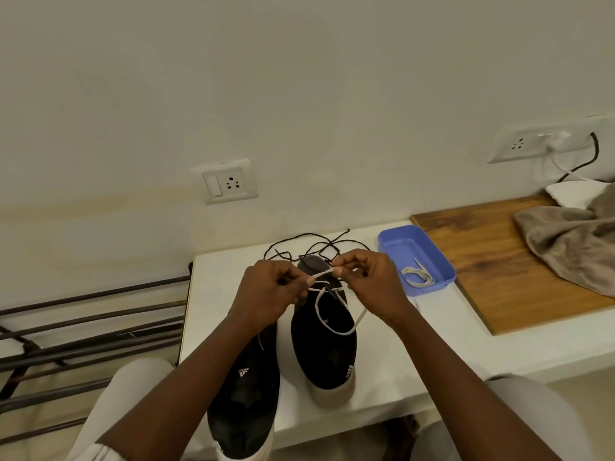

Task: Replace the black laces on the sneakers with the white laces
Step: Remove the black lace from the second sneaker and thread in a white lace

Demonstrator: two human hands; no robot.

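Grip first: the left hand [266, 294] and the right hand [369, 284] each pinch the white lace [324, 272] between thumb and fingertip. A short flat stretch of it is drawn tight between them, just above the tongue of the right-hand sneaker [324, 357]. Below the pinch the lace hangs in a slack loop across the shoe's opening and out over its right side. From my remote seat I cannot tell which eyelets it passes through, since the hands cover the top rows.

That is where I see the trouble. Neither hand is on the shoe, which stands free on the white table [416, 344]. A firm pull on the lace would likely drag or tip the shoe rather than draw the slack in. The pinches are small, so a tug could also slip the lace out of one hand and let an end run back through an eyelet. The slack loop could twist, leaving the flat lace turned over.

Further out, the black laces [299, 242] lie loose just beyond the toe — close enough to tangle in if the shoe slides forward. The other sneaker [246, 387] sits just beside it under the left forearm. Its heel seems to overhang the near edge, so a nudge could knock it off. The second white lace [417, 277] lies coiled in the blue tray [429, 287] to the right — near, but apart.
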